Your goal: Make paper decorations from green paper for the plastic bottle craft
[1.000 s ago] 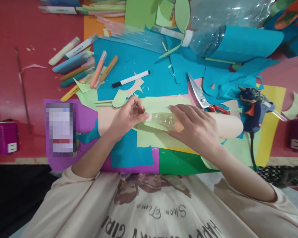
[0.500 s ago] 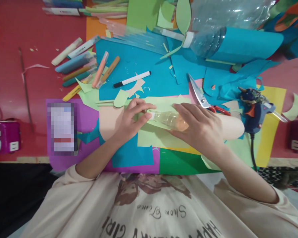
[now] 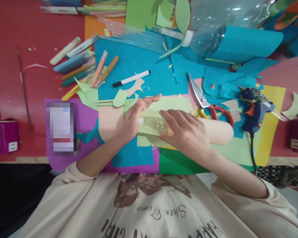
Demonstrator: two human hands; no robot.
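A small clear plastic bottle (image 3: 152,125) lies on its side on a light green sheet (image 3: 175,103). Beige paper (image 3: 221,131) is wrapped round its lower part. My right hand (image 3: 186,130) grips the bottle around its middle from above. At the neck end stands my left hand (image 3: 135,119), fingers stretched out and palm facing the white mouth of the bottle; whether it touches cannot be told. A green paper leaf with a thin stem (image 3: 120,98) rests behind my left hand. Scissors with red handles (image 3: 203,100) lie behind my right hand.
A blue glue gun (image 3: 254,117) is on the right. Markers (image 3: 76,62) lie at the left, a black-and-white pen (image 3: 131,78) nearer. A large bottle in blue paper (image 3: 248,43) lies at the back. A phone (image 3: 62,129) lies on purple paper (image 3: 86,117).
The bottle and my right hand have moved left, uncovering the scissors' handles. My left hand has gone from pinching at the bottle's neck to stretched fingers beside it.
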